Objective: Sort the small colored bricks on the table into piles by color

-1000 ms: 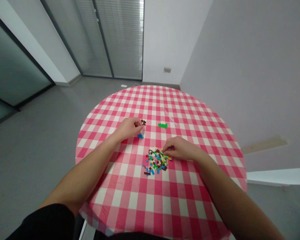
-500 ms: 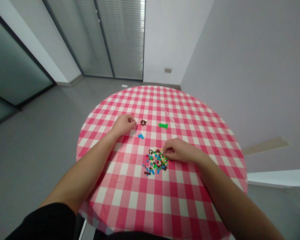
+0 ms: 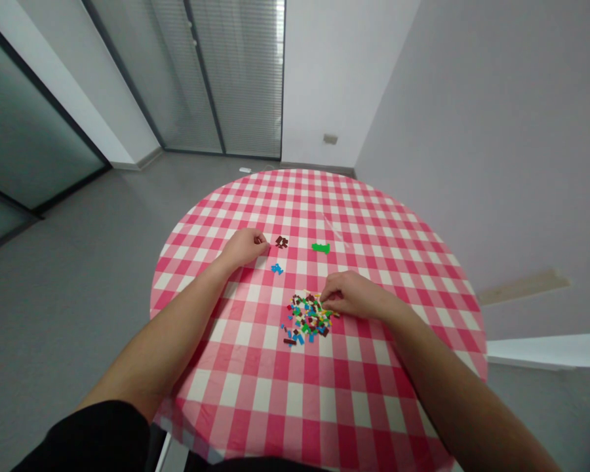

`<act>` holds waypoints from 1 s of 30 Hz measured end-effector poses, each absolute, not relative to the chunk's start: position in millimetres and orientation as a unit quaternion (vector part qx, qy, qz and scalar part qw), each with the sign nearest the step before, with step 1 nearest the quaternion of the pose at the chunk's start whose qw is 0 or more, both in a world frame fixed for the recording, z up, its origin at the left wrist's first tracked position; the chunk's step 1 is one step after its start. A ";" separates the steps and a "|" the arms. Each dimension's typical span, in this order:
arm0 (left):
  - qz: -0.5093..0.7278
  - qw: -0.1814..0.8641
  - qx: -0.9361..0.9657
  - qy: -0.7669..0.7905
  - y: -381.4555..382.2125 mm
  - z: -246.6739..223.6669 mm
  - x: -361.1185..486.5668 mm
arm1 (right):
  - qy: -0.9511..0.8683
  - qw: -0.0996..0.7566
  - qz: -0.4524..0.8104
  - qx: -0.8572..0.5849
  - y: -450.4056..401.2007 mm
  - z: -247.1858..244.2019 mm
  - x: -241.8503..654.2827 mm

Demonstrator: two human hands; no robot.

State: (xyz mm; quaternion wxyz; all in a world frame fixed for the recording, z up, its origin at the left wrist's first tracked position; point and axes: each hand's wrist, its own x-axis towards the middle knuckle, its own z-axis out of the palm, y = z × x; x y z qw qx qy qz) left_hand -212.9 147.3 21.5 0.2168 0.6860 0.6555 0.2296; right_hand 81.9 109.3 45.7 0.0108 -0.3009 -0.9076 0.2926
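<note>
The left hand [image 3: 243, 248] lies over the gingham-covered worktop [image 3: 255, 400], its fingers [image 3: 262, 240] drawn together; whether they grip anything cannot be told. Just right of these fingers sits a cluster of brown bricks [image 3: 282, 242], with a cluster of blue bricks [image 3: 276, 268] just below it and a green brick group [image 3: 320, 248] further right. Most pieces remain in the mixed brick pile [image 3: 307, 319], at whose upper edge the right hand [image 3: 354, 295] has its fingertips [image 3: 323, 297] closed together; any grip is hidden.
</note>
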 end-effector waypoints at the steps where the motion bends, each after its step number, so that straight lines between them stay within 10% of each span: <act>1: 0.229 0.215 0.687 0.655 147.3 21.3 -213.0 | -0.908 0.010 0.290 -0.301 108.8 45.9 81.4; 30: 0.222 0.216 0.688 0.657 147.6 20.9 -213.4 | -0.883 0.097 0.216 -0.404 131.5 27.8 100.6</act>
